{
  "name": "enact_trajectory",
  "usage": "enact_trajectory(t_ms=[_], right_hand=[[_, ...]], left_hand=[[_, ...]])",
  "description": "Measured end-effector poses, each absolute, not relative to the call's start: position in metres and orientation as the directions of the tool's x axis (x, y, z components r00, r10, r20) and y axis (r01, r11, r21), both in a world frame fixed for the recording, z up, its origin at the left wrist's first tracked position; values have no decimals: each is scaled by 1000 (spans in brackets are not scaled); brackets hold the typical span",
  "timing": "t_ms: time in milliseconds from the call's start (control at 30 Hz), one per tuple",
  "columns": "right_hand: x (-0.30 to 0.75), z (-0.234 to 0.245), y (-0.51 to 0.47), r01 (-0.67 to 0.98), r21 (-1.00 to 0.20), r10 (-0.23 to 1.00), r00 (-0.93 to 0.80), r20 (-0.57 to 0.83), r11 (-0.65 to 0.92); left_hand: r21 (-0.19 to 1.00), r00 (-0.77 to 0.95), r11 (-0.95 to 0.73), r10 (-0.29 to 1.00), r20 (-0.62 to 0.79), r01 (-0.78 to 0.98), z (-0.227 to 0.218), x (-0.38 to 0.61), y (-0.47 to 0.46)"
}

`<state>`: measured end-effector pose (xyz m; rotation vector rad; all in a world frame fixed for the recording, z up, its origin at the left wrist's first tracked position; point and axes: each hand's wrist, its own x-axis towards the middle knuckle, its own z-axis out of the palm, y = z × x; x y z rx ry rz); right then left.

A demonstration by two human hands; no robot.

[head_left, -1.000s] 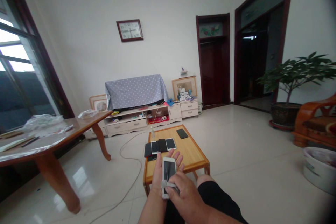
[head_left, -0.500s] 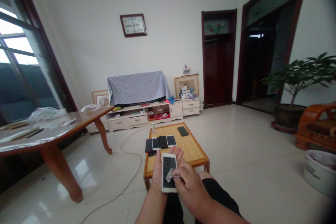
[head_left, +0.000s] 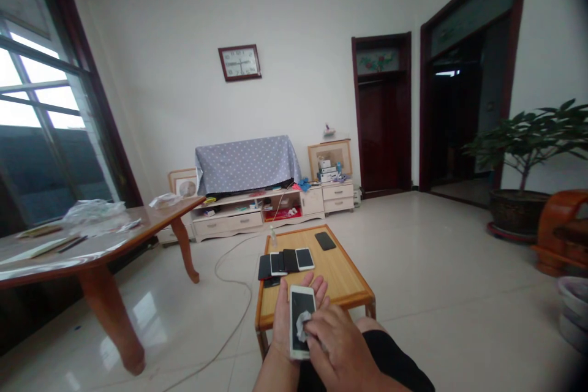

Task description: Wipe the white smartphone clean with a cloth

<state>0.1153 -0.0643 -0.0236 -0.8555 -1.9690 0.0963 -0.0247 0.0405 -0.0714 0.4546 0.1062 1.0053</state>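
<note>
Tan wooden low table [head_left: 349, 285] carried a row of phones [head_left: 287, 261] at left and a lone black phone [head_left: 325, 241] at right. Just before its front edge, the left hand [head_left: 283, 326] lay palm up, fingers slightly parted, cradling a white smartphone [head_left: 303, 306] screen upward. A crumpled pale cloth [head_left: 302, 326] pressed against the dark screen, pinched closely in the right hand [head_left: 337, 346], whose fingers closed over it and hid part of the phone.
</note>
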Motion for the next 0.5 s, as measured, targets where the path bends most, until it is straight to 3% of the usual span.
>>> enact_trajectory(t_ms=[133,367,500], right_hand=[[116,-27,-63,530,-361,583,-343,737,767],[119,-29,-37,555,-530,716,-186,673,642],[123,-34,-42,559,-452,656,-235,718,695]], left_hand=[[431,558,454,816,151,-780,-78,-25,44],[535,635,499,767,94,-682,-78,-16,45],[524,609,483,788,88,-702,-70,-16,39]])
